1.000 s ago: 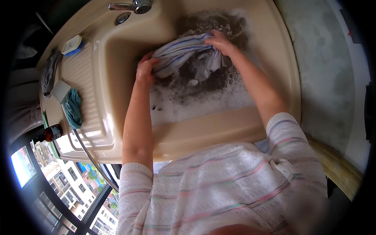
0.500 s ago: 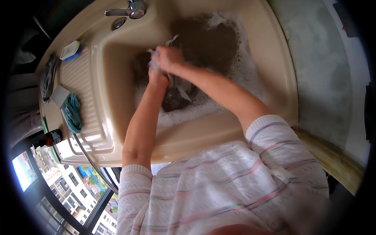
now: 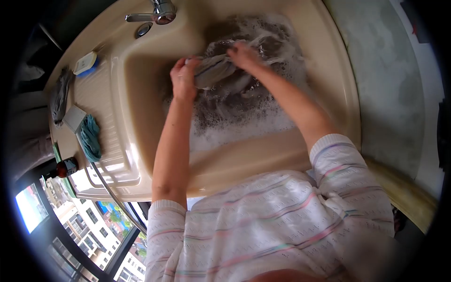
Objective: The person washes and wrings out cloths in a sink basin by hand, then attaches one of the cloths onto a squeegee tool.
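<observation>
A wet, pale grey cloth [image 3: 212, 71] with a darker stripe is stretched between my two hands, over the dark soapy water. My left hand [image 3: 183, 77] is closed on its left end, near the basin's left wall. On the other side, my right hand [image 3: 244, 55] grips the right end, slightly blurred and farther from my body. Part of the cloth's lower edge seems to reach the water, and I cannot tell how much lies under it. Foam and ripples surround it in the beige sink [image 3: 263, 150].
A chrome tap [image 3: 164, 13] stands at the back left. On the ribbed drainboard lie soap in a dish [image 3: 86, 64], a dark cloth [image 3: 59, 96], a white block [image 3: 74, 118] and a teal cloth [image 3: 90, 138]. A brown bottle [image 3: 67, 167] sits near the window.
My hands were pressed together around the bunched cloth; now they are apart, with the cloth spread between them. My right hand moved right, and the water has become rippled and foamier.
</observation>
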Tool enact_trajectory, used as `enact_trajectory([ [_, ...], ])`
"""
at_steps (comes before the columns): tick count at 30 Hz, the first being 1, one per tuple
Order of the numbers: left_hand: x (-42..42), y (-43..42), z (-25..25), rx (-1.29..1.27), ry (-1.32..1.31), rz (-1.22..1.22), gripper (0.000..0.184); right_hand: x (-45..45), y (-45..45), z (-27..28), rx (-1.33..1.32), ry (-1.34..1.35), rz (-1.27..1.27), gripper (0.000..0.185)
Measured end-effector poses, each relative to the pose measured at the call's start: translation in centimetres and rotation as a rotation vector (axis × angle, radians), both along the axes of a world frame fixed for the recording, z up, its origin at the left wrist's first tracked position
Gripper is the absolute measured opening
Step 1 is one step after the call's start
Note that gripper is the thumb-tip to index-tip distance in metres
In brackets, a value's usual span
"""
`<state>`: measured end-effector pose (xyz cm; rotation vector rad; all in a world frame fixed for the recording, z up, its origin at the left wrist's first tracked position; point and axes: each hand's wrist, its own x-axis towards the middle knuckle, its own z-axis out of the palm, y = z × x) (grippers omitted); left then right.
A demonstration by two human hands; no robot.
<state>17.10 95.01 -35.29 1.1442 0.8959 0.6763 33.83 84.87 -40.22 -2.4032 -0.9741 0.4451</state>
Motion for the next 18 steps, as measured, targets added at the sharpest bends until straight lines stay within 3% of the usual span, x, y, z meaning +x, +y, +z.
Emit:
enact_trajectory([
  [1, -1.3, 1.7, -1.4, 0.069, -0.018, 0.006, 0.017, 1.6, -1.1, 0.9, -0.013, 0.177, -0.01, 0.043],
  [2, -2.3, 1.9, 1.5, -0.074, 0.355, 0.096, 0.022, 3.2, -2.2, 1.9, -0.033, 0.346, -0.034, 0.052],
  [4, -3.7, 3.7, -1.6, -0.148, 0.468, 0.235, 0.032, 6.4, -3.2, -1.2, 0.023, 0.411, -0.185, 0.063],
  [5, -3.6, 3.6, -4.8, -0.018, 0.493, 0.167, 0.034, 4.3, -2.7, -1.5, 0.034, 0.26, -0.256, 0.073],
  [7, -3.3, 3.3, -10.3, 0.248, 0.537, 0.036, 0.04, -0.2, -1.8, -1.7, -0.065, 0.191, 0.175, 0.065],
  [8, -3.1, 3.1, -9.2, 0.096, 0.484, -0.054, 0.041, -1.8, -1.8, -1.2, -0.123, 0.202, 0.403, 0.061],
  [10, -3.2, 2.1, -5.4, -0.218, 0.382, -0.226, 0.043, -0.8, -1.8, 0.0, -0.038, 0.361, 0.36, 0.056],
  [11, -3.6, 2.8, -5.1, -0.28, 0.356, -0.119, 0.038, 0.4, -2.2, 0.2, -0.004, 0.44, 0.339, 0.055],
  [12, -4.0, 2.9, -3.8, -0.302, 0.387, -0.086, 0.037, 2.0, -2.3, -0.5, 0.238, 0.648, 0.125, 0.053],
  [14, -4.5, 3.0, -1.4, -0.342, 0.435, -0.028, 0.036, 4.1, -2.2, 0.0, 0.337, 0.993, -0.08, 0.055],
  [16, -3.8, 4.3, -5.9, -0.597, 0.177, -0.191, 0.04, 1.5, -0.7, -0.4, 0.334, 0.86, 0.066, 0.047],
  [18, -2.4, 2.2, -4.4, -0.772, -0.008, -0.325, 0.047, -4.0, 1.3, -0.4, 0.268, 0.794, 0.281, 0.041],
])
